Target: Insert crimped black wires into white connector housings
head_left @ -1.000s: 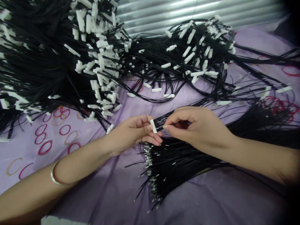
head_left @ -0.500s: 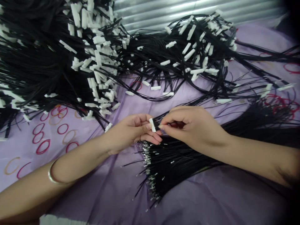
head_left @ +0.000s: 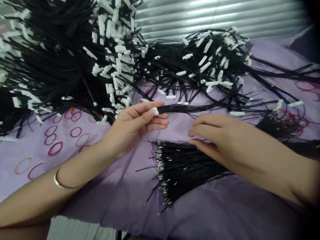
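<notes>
Between the thumb and fingers of my left hand (head_left: pixel 140 121) is a small white connector (head_left: pixel 155 111). A strand of thin black wires (head_left: pixel 185 108) runs from it to the right. My right hand (head_left: pixel 212 133) hovers just right of it, thumb and index fingertips slightly apart, with no wire visible between them. Below both hands lies a thick bundle of loose black wires (head_left: pixel 192 163), its shiny metal-tipped ends (head_left: pixel 161 173) fanned out to the left.
A tall heap of black wires with white connectors (head_left: pixel 117 63) fills the back left. Another wired heap (head_left: pixel 207 63) lies at the back, before a ridged metallic surface (head_left: pixel 212 16). Red rubber bands (head_left: pixel 55 148) and tan ones are scattered on the purple cloth (head_left: pixel 130 196).
My left hand has moved up and slightly left with the connector. My right hand has come away from it to the right, its pinch loosened. The camera view has shifted a little.
</notes>
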`<state>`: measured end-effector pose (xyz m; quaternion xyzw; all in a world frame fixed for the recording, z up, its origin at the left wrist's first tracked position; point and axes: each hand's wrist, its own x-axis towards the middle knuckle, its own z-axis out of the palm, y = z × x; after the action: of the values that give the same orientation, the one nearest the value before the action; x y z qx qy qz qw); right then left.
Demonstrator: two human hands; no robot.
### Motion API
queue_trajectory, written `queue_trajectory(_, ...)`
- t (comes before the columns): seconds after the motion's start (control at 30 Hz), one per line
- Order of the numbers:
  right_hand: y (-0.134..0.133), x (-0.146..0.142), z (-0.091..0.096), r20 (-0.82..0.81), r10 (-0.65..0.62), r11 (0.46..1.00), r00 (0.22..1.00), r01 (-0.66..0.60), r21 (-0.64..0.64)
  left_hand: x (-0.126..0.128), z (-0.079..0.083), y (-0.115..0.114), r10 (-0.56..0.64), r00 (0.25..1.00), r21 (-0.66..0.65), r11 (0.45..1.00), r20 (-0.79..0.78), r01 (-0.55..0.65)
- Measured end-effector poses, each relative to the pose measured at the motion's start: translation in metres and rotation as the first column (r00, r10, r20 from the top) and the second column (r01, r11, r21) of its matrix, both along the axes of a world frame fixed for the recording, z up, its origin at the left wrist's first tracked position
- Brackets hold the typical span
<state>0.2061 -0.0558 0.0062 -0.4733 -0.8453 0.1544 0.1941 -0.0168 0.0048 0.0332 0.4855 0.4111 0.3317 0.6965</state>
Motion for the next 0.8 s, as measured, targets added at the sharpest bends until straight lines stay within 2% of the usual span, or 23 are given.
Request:
queue_trajectory(0.07,0.003,-0.001,-0.008,0.037,0.053,0.991,0.998,-0.048,-0.125,-0.001,-0.002,0.001,-0.023,0.999,0.089,0.996,-0.044,0.027)
queue_trajectory(0.17,0.01,-0.002,-0.017,-0.003,0.112,0.966,0.994,-0.11,-0.232,-0.001,-0.006,0.003,-0.041,0.97,0.268,0.958,-0.24,0.107)
queue_trajectory(0.27,0.015,-0.003,-0.015,-0.06,0.102,0.962,0.993,-0.114,-0.247,-0.002,-0.005,0.005,0.094,0.908,0.496,0.858,-0.408,0.134)
queue_trajectory(0.33,0.015,-0.004,-0.009,-0.114,0.074,0.965,0.991,-0.1,-0.244,-0.003,-0.002,0.006,0.157,0.874,0.585,0.794,-0.459,0.165)
queue_trajectory(0.37,0.014,-0.005,-0.006,-0.148,0.062,0.964,0.987,-0.098,-0.246,-0.002,-0.001,0.005,0.146,0.865,0.577,0.795,-0.48,0.186)
queue_trajectory(0.4,0.014,-0.006,-0.004,-0.185,0.051,0.963,0.981,-0.098,-0.252,-0.002,0.0,0.005,0.108,0.863,0.533,0.822,-0.493,0.202)
queue_trajectory(0.47,0.012,-0.008,-0.001,-0.249,0.018,0.956,0.968,-0.089,-0.28,0.0,-0.002,0.003,-0.008,0.885,0.356,0.914,-0.465,0.195)
queue_trajectory(0.53,0.011,-0.012,0.0,-0.298,-0.022,0.939,0.954,-0.083,-0.335,0.002,-0.006,0.0,-0.088,0.919,0.145,0.977,-0.385,0.154)
queue_trajectory(0.6,0.011,-0.017,0.0,-0.323,-0.04,0.911,0.946,-0.099,-0.401,0.004,-0.012,-0.002,-0.121,0.946,-0.02,0.993,-0.3,0.12)
queue_trajectory(0.67,0.011,-0.023,0.0,-0.328,-0.001,0.9,0.945,-0.143,-0.412,0.005,-0.017,-0.005,-0.142,0.959,-0.127,0.985,-0.246,0.114)
queue_trajectory(0.8,0.011,-0.028,-0.001,-0.372,0.241,0.907,0.896,-0.344,-0.242,0.006,-0.018,-0.009,-0.16,0.962,-0.182,0.976,-0.219,0.121)
